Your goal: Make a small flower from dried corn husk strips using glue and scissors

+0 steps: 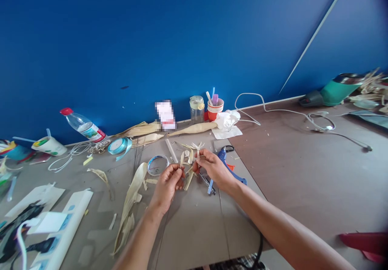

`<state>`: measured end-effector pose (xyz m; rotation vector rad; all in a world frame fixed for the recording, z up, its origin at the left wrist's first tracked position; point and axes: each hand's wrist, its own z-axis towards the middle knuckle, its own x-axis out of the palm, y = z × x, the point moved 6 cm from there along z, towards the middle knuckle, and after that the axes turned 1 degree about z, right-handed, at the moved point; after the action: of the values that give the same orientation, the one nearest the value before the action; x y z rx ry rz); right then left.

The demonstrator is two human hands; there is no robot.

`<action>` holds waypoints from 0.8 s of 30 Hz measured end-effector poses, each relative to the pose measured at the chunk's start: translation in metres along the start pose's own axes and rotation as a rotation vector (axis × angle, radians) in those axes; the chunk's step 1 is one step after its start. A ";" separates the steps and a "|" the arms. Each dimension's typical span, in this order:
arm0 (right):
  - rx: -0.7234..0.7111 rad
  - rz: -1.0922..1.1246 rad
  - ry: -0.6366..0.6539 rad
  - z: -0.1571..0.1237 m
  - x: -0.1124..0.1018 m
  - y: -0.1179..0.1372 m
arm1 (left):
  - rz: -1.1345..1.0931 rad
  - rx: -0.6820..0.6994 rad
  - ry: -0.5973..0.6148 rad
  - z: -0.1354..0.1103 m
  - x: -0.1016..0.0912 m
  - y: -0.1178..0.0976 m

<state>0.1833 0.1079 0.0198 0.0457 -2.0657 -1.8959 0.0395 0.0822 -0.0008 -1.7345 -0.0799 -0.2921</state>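
Note:
Over the middle of the table, my left hand (pixel 169 183) is closed in a pinch on a small pale strip of dried corn husk (pixel 182 159). To its right, the fingers of my right hand (pixel 214 169) are closed around the base of a pale husk piece (pixel 198 146) with splayed, petal-like tips. Loose husk scraps (pixel 188 180) lie beneath and between the hands. A blue glue gun (pixel 226 159) rests partly behind my right hand. Left of my left hand are a roll of tape (pixel 157 165) and a long curled husk (pixel 133 193).
A power strip (pixel 68 221) with plugs lies at lower left. Along the blue wall stand a tilted water bottle (pixel 86 127), a lidded jar (pixel 197 109) and stacked paper cups (pixel 215 109). A ribbon roll (pixel 118 145) sits nearby; a white cable (pixel 287 112) runs across the right.

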 end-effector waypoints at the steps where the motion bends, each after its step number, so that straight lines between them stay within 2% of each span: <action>1: -0.003 0.013 0.015 0.000 0.002 0.000 | -0.011 0.000 0.004 0.000 0.001 0.000; 4: -0.056 -0.005 0.010 0.001 0.003 0.000 | -0.040 -0.005 0.015 0.000 0.004 0.000; 6: -0.092 -0.017 -0.069 0.003 -0.001 -0.001 | -0.053 -0.017 0.022 -0.001 0.005 0.001; 9: -0.057 0.042 -0.146 0.005 -0.006 -0.007 | -0.071 -0.029 0.027 -0.002 0.006 0.002; 13: -0.014 0.146 -0.169 0.005 -0.008 -0.011 | -0.099 -0.053 0.026 -0.004 0.007 0.003; 16: -0.024 0.151 -0.200 0.005 -0.010 -0.011 | -0.113 -0.068 0.023 -0.004 0.008 0.003; 24: -0.001 0.159 -0.188 0.005 -0.005 -0.015 | -0.149 -0.089 0.062 -0.005 0.013 0.003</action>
<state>0.1833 0.1127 0.0043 -0.2992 -2.1166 -1.8664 0.0516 0.0757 0.0001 -1.8095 -0.1534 -0.4652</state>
